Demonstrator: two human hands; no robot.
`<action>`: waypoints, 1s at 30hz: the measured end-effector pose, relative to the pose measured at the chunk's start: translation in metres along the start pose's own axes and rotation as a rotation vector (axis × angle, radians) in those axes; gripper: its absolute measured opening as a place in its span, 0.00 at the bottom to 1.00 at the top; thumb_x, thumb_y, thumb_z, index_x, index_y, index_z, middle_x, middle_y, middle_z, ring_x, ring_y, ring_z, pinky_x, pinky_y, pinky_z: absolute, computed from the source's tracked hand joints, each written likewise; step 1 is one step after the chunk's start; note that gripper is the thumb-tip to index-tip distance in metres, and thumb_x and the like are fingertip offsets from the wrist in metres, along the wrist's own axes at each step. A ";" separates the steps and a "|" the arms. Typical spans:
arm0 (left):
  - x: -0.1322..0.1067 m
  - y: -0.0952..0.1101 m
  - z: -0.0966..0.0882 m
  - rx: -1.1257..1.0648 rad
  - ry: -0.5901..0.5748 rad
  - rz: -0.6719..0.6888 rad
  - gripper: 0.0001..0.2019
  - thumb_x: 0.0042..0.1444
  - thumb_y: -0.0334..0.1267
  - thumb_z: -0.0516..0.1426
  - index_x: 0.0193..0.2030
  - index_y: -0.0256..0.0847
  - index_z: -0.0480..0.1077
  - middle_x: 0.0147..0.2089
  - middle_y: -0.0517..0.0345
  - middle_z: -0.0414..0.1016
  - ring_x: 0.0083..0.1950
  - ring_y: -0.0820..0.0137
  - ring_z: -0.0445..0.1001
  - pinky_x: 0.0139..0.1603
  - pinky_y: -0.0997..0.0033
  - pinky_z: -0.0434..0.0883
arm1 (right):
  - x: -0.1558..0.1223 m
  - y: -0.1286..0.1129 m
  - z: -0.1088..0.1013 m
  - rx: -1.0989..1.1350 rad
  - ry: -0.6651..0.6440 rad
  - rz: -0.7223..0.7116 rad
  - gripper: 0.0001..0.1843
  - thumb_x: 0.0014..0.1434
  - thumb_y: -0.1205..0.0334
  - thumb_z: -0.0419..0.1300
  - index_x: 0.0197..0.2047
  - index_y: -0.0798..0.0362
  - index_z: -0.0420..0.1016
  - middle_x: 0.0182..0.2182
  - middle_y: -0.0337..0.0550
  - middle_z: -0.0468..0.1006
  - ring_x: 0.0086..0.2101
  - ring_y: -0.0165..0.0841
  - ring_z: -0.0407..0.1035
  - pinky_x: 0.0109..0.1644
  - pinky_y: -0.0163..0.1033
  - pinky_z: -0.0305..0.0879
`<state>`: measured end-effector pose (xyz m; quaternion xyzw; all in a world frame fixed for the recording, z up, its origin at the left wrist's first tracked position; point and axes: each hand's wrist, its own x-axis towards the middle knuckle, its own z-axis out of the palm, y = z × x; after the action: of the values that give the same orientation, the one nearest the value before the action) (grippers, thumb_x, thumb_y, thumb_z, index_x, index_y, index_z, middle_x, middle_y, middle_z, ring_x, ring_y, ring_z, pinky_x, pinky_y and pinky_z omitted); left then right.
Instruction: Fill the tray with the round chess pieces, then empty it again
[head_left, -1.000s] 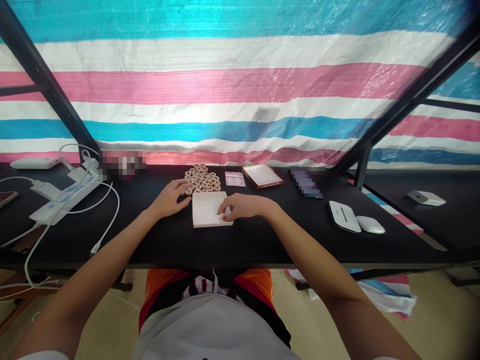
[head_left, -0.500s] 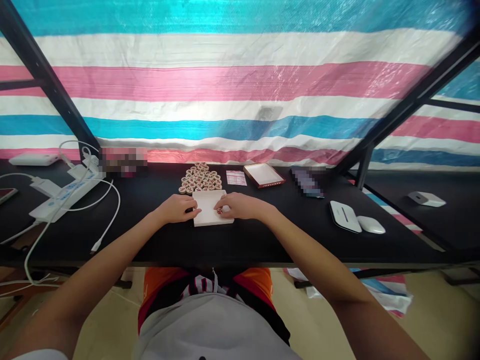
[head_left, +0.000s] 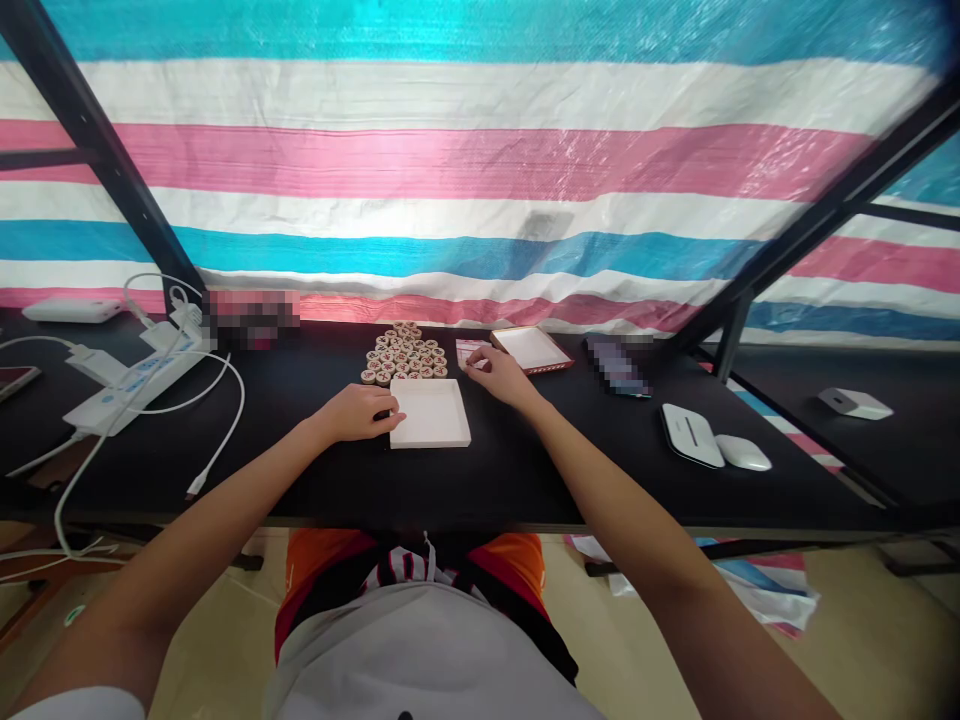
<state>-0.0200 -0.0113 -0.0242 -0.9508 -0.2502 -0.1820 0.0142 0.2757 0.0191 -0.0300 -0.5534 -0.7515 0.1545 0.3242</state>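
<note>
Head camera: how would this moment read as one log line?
left hand: at left edge of white tray | right hand: over printed card, contact unclear | round pieces: clustered beyond tray

A: White tray (head_left: 431, 415)?
B: Sq., shallow, sitting flat, open side up.
A: Round pcs (head_left: 409, 353)?
B: Pale w/ red marks, bunched just beyond tray's far edge.
A: Printed slip (head_left: 466, 348)?
B: White w/ red print, R of pcs, partly hidden.
</note>
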 end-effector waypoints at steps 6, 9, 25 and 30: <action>0.000 -0.002 -0.002 -0.001 0.030 -0.098 0.17 0.65 0.45 0.46 0.49 0.38 0.69 0.27 0.59 0.73 0.30 0.71 0.73 0.34 0.74 0.65 | -0.001 0.003 0.010 -0.148 -0.065 -0.044 0.12 0.60 0.56 0.55 0.40 0.55 0.75 0.35 0.44 0.77 0.31 0.32 0.67 0.39 0.37 0.60; -0.001 -0.005 -0.002 0.009 0.032 -0.120 0.16 0.65 0.45 0.46 0.46 0.38 0.70 0.28 0.58 0.74 0.30 0.71 0.73 0.34 0.74 0.66 | -0.001 0.003 0.010 -0.149 -0.093 -0.066 0.14 0.62 0.59 0.53 0.46 0.54 0.76 0.36 0.44 0.77 0.33 0.32 0.68 0.42 0.37 0.61; -0.014 -0.048 -0.018 -0.095 0.096 -0.595 0.18 0.60 0.48 0.48 0.30 0.40 0.72 0.26 0.58 0.73 0.27 0.70 0.67 0.30 0.71 0.59 | -0.005 0.005 0.007 -0.144 -0.124 -0.098 0.21 0.60 0.66 0.54 0.57 0.55 0.69 0.40 0.47 0.76 0.38 0.35 0.68 0.48 0.41 0.62; -0.016 -0.052 -0.018 -0.126 0.079 -0.628 0.19 0.59 0.49 0.48 0.28 0.40 0.71 0.24 0.59 0.70 0.26 0.71 0.65 0.29 0.71 0.58 | -0.005 0.005 0.007 -0.143 -0.113 -0.098 0.18 0.60 0.66 0.55 0.53 0.55 0.71 0.42 0.47 0.76 0.36 0.33 0.68 0.46 0.40 0.63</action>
<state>-0.0645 0.0246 -0.0161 -0.8185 -0.5187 -0.2292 -0.0919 0.2759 0.0167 -0.0398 -0.5283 -0.8038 0.1153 0.2480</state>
